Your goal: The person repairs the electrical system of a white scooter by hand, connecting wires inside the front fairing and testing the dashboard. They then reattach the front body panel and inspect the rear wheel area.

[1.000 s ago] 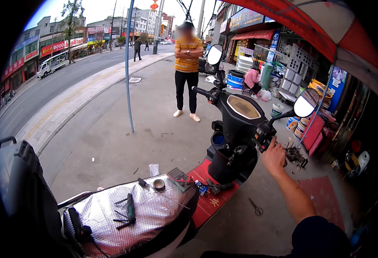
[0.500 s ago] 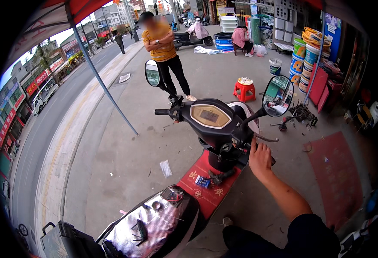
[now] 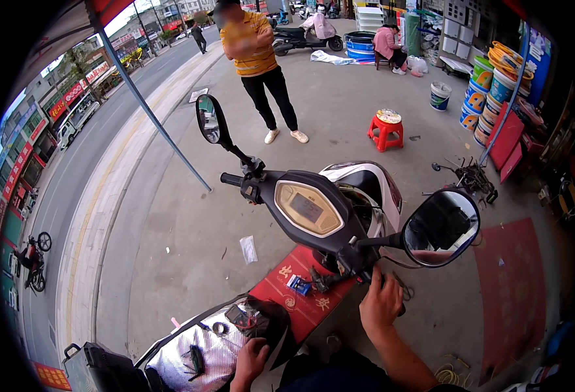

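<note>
An electric scooter stands before me, its handlebar turned and its dashboard facing up. My right hand is closed round the right handlebar grip, fingertips by the switch housing below the right mirror. My left hand rests at the edge of the seat, under a silver cover, fingers loosely bent and seemingly holding nothing. On the seat lie a black tool, a roll of tape and a small dark box with red wire. A blue-and-white packet and a dark part lie on the red footboard mat.
A person in a yellow shirt stands ahead with arms crossed. Beyond the scooter are a red stool, stacked buckets and a dark metal frame. A canopy pole slants at left, beside the road. A red floor mat lies at right.
The handlebar has turned, with the right side swinging nearer me and my right hand staying on its grip. My left hand has come into view at the seat. A motorcycle appears on the road.
</note>
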Available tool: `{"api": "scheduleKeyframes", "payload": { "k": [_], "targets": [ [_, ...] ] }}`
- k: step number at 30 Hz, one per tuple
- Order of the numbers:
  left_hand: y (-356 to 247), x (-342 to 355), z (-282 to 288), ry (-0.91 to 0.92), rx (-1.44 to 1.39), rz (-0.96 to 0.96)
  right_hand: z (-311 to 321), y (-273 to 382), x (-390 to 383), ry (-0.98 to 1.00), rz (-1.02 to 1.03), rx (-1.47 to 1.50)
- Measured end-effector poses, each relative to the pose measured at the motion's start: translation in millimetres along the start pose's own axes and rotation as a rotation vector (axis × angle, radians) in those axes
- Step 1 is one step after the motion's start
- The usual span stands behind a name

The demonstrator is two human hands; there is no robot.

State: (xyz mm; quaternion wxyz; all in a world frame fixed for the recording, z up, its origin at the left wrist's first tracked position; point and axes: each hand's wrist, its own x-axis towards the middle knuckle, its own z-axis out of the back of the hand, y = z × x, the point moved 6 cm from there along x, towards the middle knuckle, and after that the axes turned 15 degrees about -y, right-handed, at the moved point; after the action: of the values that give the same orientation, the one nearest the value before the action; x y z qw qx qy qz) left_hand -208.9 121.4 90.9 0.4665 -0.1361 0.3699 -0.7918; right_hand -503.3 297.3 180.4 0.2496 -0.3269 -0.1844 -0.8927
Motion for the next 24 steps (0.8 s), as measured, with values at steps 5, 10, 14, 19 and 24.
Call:
{"api": "scheduleKeyframes", "payload": {
  "k": [5, 10, 14, 19, 24],
  "targets": [
    [-48.7, 120.7, 39.9, -0.205, -0.010, -0.287, -0.4, 6.1, 1.8, -0.069, 0.048, -0.015],
    [-121.6, 217.3, 66.5, -0.301, -0.092, -0.535, -0.8, -0.6, -3.2, -0.127, 0.098, -0.130],
    [-136.7, 310.1, 77.6, -0.349, -0.096, -0.640, 2.9, 1.7, -1.1, -0.101, 0.098, -0.135],
    [-155.1, 419.6, 77.8, -0.437, 0.035, -0.680, 19.0, -7.8, 16.8, 0.211, -0.080, -0.050],
    [-193.3, 467.0, 32.2, -0.244, 0.123, -0.790, -26.8, -39.6, -8.7, 0.868, -0.710, 0.424]
  ]
}}
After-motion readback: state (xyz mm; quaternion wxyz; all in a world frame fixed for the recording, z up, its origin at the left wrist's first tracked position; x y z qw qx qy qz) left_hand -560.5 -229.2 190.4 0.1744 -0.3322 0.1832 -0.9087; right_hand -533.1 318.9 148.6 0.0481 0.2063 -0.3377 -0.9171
